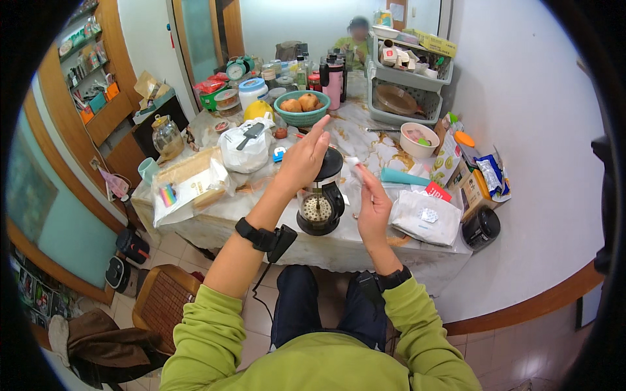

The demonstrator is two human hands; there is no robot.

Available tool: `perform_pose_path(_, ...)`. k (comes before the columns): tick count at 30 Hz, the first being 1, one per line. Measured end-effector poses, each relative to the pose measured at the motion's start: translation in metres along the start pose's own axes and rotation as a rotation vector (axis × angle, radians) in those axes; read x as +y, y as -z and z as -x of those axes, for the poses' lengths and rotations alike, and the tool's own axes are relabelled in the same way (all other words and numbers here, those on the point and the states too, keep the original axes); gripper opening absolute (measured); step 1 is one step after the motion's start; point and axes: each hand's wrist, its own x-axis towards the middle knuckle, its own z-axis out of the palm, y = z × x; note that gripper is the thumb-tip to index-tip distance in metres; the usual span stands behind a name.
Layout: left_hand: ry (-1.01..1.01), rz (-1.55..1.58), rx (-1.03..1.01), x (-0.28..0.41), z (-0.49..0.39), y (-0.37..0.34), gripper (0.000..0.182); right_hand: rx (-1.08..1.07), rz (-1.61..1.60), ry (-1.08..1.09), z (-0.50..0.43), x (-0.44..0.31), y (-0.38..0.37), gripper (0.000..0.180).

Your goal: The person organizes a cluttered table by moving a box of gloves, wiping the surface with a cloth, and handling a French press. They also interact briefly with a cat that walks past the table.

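A glass French press (320, 203) with a black lid, handle and base stands upright near the front edge of the marble-patterned table (264, 215). Its perforated metal plunger disc shows low inside the glass. My left hand (304, 159) is raised at the left of the lid, fingers straight and together, holding nothing that I can see; whether it touches the lid cannot be told. To the right of the press, my right hand (374, 207) pinches a small piece of white tissue (353, 162) between thumb and fingers.
A white plastic bag (247, 146) and a plastic-wrapped package (190, 183) lie to the left. On the right are a white soft pack (426, 217), a teal cone-shaped item (403, 177), a bowl (419, 140) and a black jar (480, 227). Behind stand a teal basket (301, 117) and grey stacked bins (408, 105).
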Motion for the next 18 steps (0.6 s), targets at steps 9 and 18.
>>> perform_pose_path(9, -0.041, -0.122, -0.027, 0.002, 0.001, 0.000, 0.058, -0.040, 0.001, -0.118, 0.024, 0.055, -0.026, 0.032)
perform_pose_path(18, -0.064, -0.169, -0.202, 0.004, -0.004, 0.007, 0.062, -0.465, 0.015, -0.459, 0.036, 0.107, -0.008, 0.043)
